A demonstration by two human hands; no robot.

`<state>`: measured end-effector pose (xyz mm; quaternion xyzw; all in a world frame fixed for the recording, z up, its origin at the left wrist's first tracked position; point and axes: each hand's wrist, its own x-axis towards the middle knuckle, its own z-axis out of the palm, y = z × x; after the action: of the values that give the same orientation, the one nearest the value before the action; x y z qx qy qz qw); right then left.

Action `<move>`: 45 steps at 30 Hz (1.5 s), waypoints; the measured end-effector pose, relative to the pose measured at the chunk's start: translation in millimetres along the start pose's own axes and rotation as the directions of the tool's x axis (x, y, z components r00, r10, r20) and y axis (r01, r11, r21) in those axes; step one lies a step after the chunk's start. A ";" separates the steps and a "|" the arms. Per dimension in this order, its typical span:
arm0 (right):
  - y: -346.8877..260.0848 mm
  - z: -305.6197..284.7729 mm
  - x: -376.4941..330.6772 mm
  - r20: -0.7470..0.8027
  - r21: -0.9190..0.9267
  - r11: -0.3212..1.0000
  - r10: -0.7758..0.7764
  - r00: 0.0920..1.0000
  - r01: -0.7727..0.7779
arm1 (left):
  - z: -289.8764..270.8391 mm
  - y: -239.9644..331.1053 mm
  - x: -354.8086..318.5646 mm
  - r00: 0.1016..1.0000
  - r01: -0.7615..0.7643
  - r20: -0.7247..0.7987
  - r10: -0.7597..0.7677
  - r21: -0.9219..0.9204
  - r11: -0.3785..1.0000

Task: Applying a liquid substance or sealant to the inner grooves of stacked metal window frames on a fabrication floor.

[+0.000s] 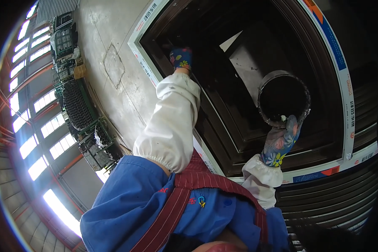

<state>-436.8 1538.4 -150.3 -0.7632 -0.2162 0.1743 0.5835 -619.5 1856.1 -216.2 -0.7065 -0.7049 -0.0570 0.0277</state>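
Note:
A dark brown panelled door [222, 138] with stepped mouldings lies in front of me, edged by pale printed protective strips [145, 67]. My right hand [279, 143], in a blue floral glove, is closed on the near rim of a wide dark ring [305, 93]. The ring looks like a roll of tape, with light flecks along its edge, and is over the door's right part. My left hand [182, 59], in a matching glove, is at the door's left side near the frame. Its fingers fade into the dark surface, so their pose is unclear.
Grey concrete floor [126, 96] stretches to the left. Beyond it, green racks [77, 105] with stacked dark goods line a windowed wall. Dark ribbed slats [327, 206] lie at the lower right. A bright reflection [245, 69] shows on the door's centre.

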 end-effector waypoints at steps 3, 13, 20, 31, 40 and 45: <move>5.4 0.4 -5.0 0.023 0.183 0.981 0.057 0.998 -0.061 | -9.4 -12.0 3.7 0.989 -0.145 0.000 0.146 -0.065 0.987; -1.3 1.3 2.1 0.002 0.113 0.992 -0.063 0.998 0.062 | -3.1 -16.0 47.6 0.969 -0.095 0.232 0.085 0.033 0.995; -8.3 -2.0 4.5 -0.028 0.057 0.995 0.085 0.996 -0.083 | 8.0 -10.8 46.8 0.967 -0.074 0.240 0.082 -0.044 0.996; -8.9 -0.4 8.0 -0.070 0.040 0.999 -0.009 0.998 0.011 | -1.1 -16.4 52.2 0.966 -0.090 0.247 0.076 0.045 0.995; -9.9 -0.6 18.3 -0.051 0.003 0.998 0.069 0.996 -0.069 | -9.0 1.4 -4.4 0.928 0.054 0.371 -0.049 -0.004 0.999; 7.2 0.3 10.8 -0.031 -0.089 0.991 0.100 0.994 -0.103 | -46.4 32.0 -57.5 0.900 -0.028 0.419 0.118 -0.214 0.976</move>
<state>-426.9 1542.8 -157.4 -0.8009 -0.1771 0.1838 0.5416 -589.4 1793.3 -175.8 -0.7267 -0.6571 0.0294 -0.1979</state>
